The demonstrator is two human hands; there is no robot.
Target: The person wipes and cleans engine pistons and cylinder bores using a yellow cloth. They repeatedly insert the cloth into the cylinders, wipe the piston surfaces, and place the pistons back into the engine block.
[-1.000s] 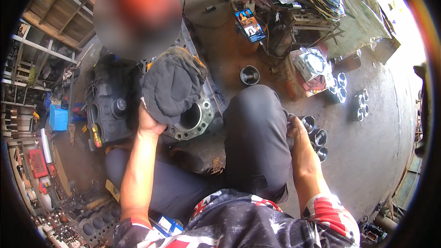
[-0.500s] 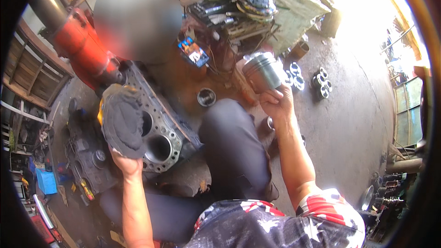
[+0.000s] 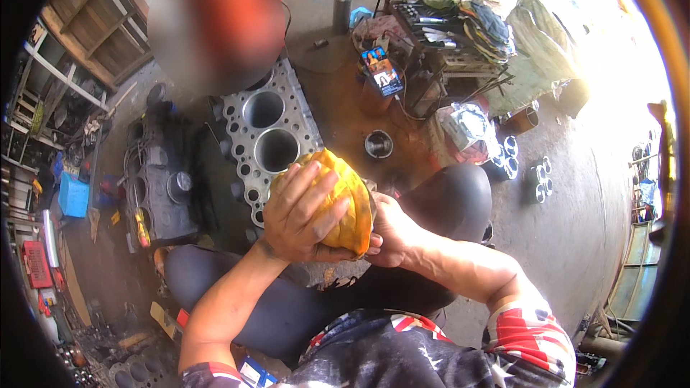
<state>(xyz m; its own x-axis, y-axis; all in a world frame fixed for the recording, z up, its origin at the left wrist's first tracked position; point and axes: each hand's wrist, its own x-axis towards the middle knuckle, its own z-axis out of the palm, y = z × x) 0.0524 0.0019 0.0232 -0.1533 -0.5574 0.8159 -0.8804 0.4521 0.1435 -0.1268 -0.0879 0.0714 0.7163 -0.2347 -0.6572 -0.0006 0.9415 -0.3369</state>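
My left hand (image 3: 302, 208) presses a yellow-orange cloth (image 3: 353, 197) down over a round part held close to my chest. My right hand (image 3: 392, 233) cups that part from below and behind; the cloth hides nearly all of it. Both hands touch each other over my raised knees. Just beyond them on the floor lies a grey engine block (image 3: 244, 154) with open cylinder bores.
Another person (image 3: 215, 25) bends over the far end of the block. A second dark block (image 3: 162, 187) lies to its left. A loose piston (image 3: 378, 144) and several more pistons (image 3: 539, 176) stand on the concrete. A cluttered tool table (image 3: 445, 21) is behind.
My right hand brought the metal piston in from the right. My left hand lifted the cloth off the engine block, and both hands now meet around the piston at my chest.
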